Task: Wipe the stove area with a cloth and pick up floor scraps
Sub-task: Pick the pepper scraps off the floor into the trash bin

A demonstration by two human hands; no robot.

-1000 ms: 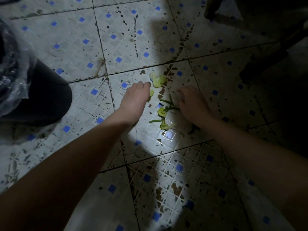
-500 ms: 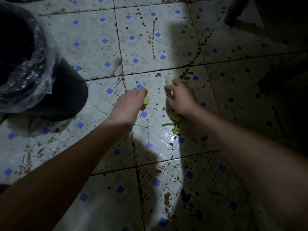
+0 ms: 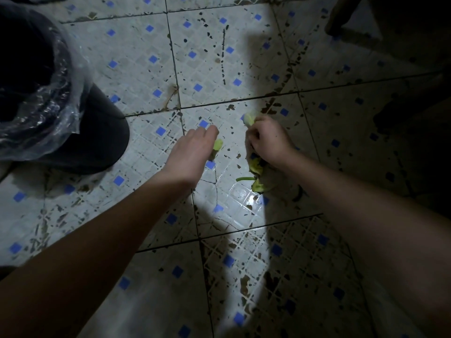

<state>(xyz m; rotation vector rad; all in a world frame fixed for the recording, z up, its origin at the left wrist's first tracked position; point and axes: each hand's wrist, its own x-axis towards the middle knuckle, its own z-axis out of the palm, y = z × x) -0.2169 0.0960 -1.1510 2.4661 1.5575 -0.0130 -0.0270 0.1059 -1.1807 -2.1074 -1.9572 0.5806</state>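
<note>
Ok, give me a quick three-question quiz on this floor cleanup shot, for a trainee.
1. True or false: the left hand, holding a small green scrap, is the hand nearer the lined bin.
2. Which hand grips the pale green scrap? A) left hand B) right hand C) neither
3. Fill in: a green stem lies on the ____ near the right wrist.
Key: 1 true; 2 B; 3 floor.

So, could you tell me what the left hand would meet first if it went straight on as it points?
Probably the small green scrap right at the fingertips of the left hand; beyond it only floor tile shows. Depth is unclear.
</note>
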